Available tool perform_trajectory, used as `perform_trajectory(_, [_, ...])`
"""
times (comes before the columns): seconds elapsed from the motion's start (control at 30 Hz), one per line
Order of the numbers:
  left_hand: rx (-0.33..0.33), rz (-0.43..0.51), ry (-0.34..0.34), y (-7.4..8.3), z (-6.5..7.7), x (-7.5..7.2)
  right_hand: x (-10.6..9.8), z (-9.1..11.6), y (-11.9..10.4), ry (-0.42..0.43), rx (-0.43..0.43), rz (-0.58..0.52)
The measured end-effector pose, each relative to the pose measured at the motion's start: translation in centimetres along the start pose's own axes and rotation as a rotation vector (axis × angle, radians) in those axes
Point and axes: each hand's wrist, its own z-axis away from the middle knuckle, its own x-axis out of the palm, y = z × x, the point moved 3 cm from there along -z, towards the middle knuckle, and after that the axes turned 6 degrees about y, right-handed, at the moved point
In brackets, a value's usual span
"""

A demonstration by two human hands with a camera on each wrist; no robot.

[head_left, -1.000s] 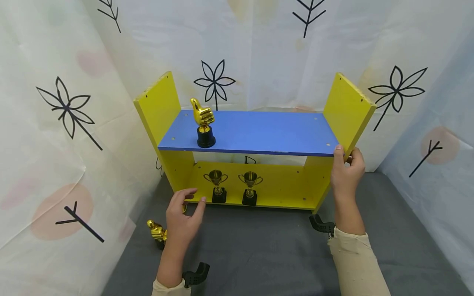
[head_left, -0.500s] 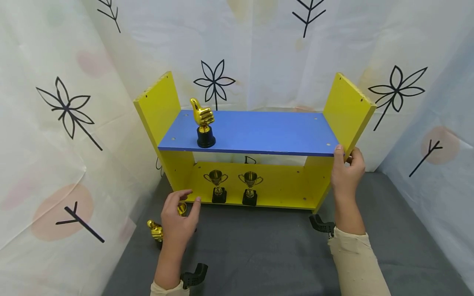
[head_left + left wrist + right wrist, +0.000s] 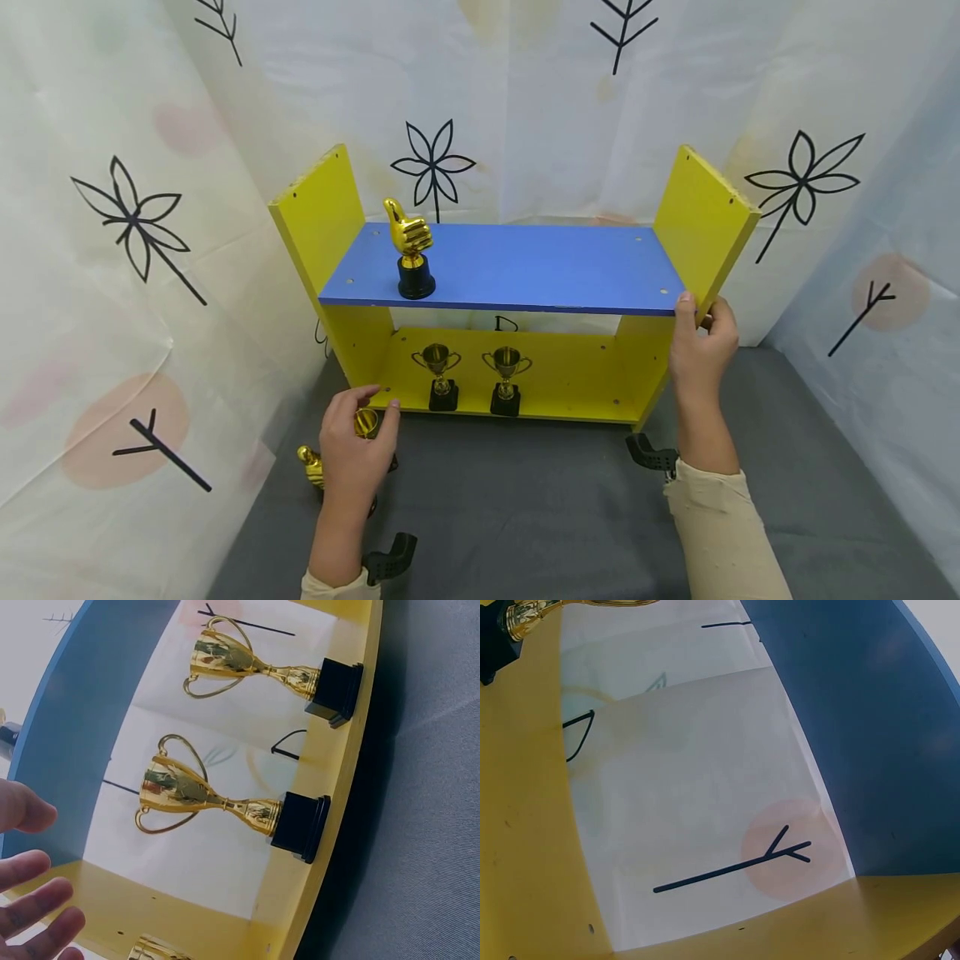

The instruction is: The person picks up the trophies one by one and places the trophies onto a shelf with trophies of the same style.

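Observation:
My left hand [image 3: 352, 454] hovers in front of the shelf unit's lower left, fingers spread and bent, holding nothing. A gold trophy cup [image 3: 366, 422] shows between its thumb and fingers, its lower part mostly hidden by the hand. Around the right edge of the yellow and blue shelf unit [image 3: 525, 267], my right hand [image 3: 702, 350] grips the side panel, thumb on the front. Two gold trophy cups on black bases, one left [image 3: 437, 362] and one right [image 3: 507, 365], stand upright on the bottom shelf. On the blue shelf stands a gold thumbs-up trophy [image 3: 414, 250].
Another gold thumbs-up trophy [image 3: 311, 467] is on the grey cloth [image 3: 525, 508], partly hidden by my left forearm. A dark base edge shows beside that forearm. Patterned white curtains [image 3: 562, 108] enclose the back and sides.
My left hand has drawn slightly left, leaving more of the trophy cup between its fingers in view. The right hand keeps its grip on the shelf unit.

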Motion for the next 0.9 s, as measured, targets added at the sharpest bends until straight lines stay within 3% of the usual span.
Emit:
perform_trajectory(0.13, [-0.005, -0.035, 0.009, -0.1, 0.0, 0.0, 0.0, 0.0, 0.0, 0.001, -0.005, -0.002])
perform_trajectory(0.57, [-0.027, -0.086, 0.021, -0.1, 0.0, -0.2, -0.1, 1.1, -2.9, -0.005, -0.019, -0.015])
perform_trajectory(0.9, [-0.042, -0.102, 0.031, -0.8, 0.2, -0.4, -0.1, 1.2, -3.1, -0.004, -0.025, -0.017])
